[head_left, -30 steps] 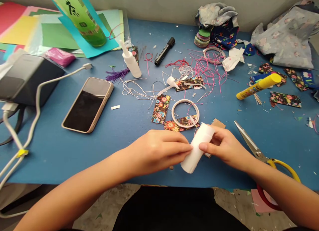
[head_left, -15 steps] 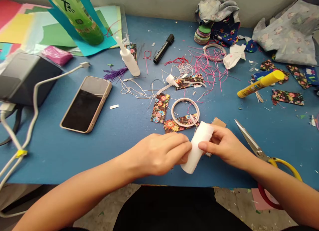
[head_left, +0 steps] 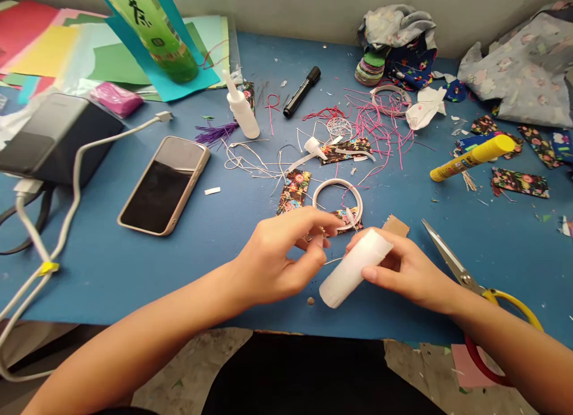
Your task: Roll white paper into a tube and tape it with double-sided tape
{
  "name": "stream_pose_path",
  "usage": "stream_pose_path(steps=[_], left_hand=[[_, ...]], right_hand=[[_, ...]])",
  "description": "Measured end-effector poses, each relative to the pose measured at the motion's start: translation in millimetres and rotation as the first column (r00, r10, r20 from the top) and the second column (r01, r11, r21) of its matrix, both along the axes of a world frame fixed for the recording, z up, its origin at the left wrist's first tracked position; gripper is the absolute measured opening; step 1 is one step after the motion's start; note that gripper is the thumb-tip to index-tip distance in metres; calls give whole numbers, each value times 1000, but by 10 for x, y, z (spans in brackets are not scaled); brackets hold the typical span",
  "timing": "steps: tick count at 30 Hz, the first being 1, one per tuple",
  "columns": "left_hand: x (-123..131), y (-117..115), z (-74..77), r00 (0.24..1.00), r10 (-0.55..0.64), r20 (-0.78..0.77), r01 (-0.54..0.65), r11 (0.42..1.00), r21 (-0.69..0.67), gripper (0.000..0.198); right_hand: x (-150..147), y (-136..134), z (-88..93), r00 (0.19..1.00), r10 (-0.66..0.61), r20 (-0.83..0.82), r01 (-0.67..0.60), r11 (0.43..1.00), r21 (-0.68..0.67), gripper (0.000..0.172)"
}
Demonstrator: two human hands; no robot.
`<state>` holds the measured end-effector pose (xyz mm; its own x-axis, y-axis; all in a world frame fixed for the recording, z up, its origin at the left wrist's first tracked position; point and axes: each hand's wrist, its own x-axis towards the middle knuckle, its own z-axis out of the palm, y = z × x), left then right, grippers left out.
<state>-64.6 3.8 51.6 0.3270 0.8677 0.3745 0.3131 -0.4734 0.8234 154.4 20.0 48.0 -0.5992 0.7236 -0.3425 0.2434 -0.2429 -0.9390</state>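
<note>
A white paper-like roll (head_left: 351, 271) lies tilted in my right hand (head_left: 409, 269), with the thumb on its near side and the fingers behind it. My left hand (head_left: 290, 257) is off the roll, just to its left. Its thumb and fingers are apart, and I see nothing between them. Beyond both hands a pale ring (head_left: 316, 195) lies on floral fabric, partly hidden by my left hand. A floral fabric strip (head_left: 293, 191) lies left of the ring. A small piece of cardboard (head_left: 396, 226) shows behind my right hand.
Scissors (head_left: 465, 277) lie open beside my right forearm. A yellow glue stick (head_left: 472, 158), a black marker (head_left: 302, 91), a white squeeze bottle (head_left: 244, 116) and tangled pink thread (head_left: 380, 125) are farther back. On the left are a phone (head_left: 163, 185), a cable (head_left: 77, 170) and a green bottle (head_left: 165, 45).
My left hand has let go of the white roll and moved slightly up and left, its fingers opening. The roll has tilted flatter in my right hand. The view has shifted slightly.
</note>
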Motion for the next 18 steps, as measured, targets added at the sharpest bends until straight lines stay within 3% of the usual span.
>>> stream_pose_path(steps=[4, 8, 11, 14, 18], left_hand=[[-33, 37, 59, 999, -38, 29, 41, 988, -146, 17], [-37, 69, 44, 994, 50, 94, -14, 937, -348, 14], [-52, 102, 25, 985, 99, 145, -30, 910, -413, 15], [-109, 138, 52, 987, 147, 63, -116, 931, -347, 14], [-266, 178, 131, 942, 261, -210, -280, 958, -65, 28]], right_hand=[[50, 13, -15, 998, 18, -61, -12, 996, 93, 30], [87, 23, -57, 987, -22, -162, 40, 993, 112, 29], [101, 33, -99, 975, -37, -217, 53, 996, 67, 28], [108, 40, -120, 969, -49, -242, 62, 997, 45, 29], [115, 36, -99, 964, -42, -261, 62, 996, 68, 31]])
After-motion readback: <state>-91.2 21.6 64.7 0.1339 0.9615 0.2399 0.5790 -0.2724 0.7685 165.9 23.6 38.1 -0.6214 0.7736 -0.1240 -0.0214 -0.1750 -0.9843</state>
